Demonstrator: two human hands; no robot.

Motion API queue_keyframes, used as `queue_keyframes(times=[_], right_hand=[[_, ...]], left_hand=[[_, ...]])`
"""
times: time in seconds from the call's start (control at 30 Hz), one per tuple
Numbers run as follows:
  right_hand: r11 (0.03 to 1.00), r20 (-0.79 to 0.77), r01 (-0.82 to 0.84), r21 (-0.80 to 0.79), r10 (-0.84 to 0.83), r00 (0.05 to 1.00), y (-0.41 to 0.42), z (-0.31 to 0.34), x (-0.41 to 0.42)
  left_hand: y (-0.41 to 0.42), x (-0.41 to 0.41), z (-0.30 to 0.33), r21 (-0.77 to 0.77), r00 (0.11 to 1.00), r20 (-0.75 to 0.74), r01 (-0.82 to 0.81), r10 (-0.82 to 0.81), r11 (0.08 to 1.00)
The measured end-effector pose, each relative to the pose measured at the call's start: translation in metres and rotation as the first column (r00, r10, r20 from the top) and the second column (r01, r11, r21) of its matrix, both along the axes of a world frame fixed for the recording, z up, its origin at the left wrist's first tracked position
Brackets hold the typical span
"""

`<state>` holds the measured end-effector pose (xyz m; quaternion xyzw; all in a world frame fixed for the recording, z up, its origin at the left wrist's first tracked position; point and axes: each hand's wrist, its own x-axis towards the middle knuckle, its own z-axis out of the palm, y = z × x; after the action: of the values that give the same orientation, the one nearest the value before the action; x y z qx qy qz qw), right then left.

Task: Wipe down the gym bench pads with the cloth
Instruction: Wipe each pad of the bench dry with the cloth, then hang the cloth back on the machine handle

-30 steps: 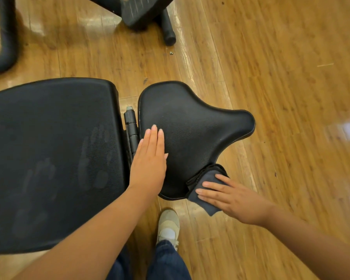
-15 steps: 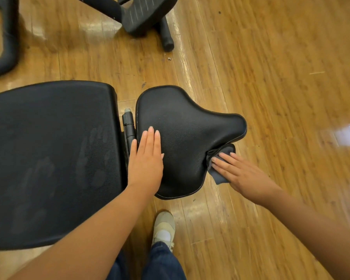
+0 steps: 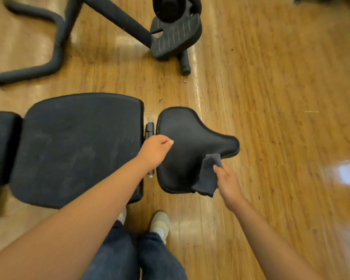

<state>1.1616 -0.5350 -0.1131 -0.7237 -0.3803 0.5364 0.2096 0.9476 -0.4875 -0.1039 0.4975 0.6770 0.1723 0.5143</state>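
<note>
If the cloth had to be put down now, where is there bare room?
The large back pad is bare left of the left hand. Floor right of the seat pad is bare too. The seat pad is crowded: the right hand holds the cloth over it.

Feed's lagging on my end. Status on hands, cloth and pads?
Left hand loosely curled at seat pad edge, holding nothing. Right hand grips cloth, hanging over seat pad's near side. Back pad shows smudges. Nothing blocking.
</note>
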Motion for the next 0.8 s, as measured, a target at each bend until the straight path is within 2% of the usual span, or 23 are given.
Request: queue_keyframes(times=[0.1, 0.17, 0.23, 0.33, 0.43, 0.67, 0.8], right_hand=[[0.994, -0.071, 0.106, -0.023, -0.107, 0.992, 0.004, 0.06, -0.043], [0.999, -0.031, 0.046, -0.024, -0.046, 0.998, -0.002, 0.098, -0.074], [0.996, 0.013, -0.092, 0.0, 0.092, 0.996, -0.01, 0.136, -0.108], [0.962, 0.076, -0.274, -0.002, 0.274, 0.959, -0.034, 0.18, -0.149], [0.925, 0.064, -0.379, 0.012, 0.378, 0.924, -0.056, 0.221, -0.187], [0.817, 0.116, -0.577, -0.004, 0.574, 0.811, -0.122, 0.28, -0.306], [0.787, 0.104, -0.616, -0.035, 0.616, 0.781, -0.169, 0.284, -0.377]], left_hand=[[-0.02, -0.036, 0.063, 0.017, 0.985, 0.045, -0.165, 0.164, 0.986], [-0.044, -0.066, 0.106, -0.017, 0.957, 0.086, -0.278, 0.279, 0.96], [-0.073, -0.102, 0.142, -0.072, 0.9, 0.143, -0.406, 0.412, 0.911], [-0.138, -0.164, 0.185, -0.26, 0.717, 0.225, -0.608, 0.659, 0.75], [-0.214, -0.229, 0.222, -0.303, 0.552, 0.187, -0.754, 0.812, 0.583], [-0.381, -0.338, 0.292, -0.253, 0.234, 0.201, -0.926, 0.951, 0.281], [-0.464, -0.381, 0.305, -0.253, 0.134, 0.179, -0.951, 0.975, 0.178]])
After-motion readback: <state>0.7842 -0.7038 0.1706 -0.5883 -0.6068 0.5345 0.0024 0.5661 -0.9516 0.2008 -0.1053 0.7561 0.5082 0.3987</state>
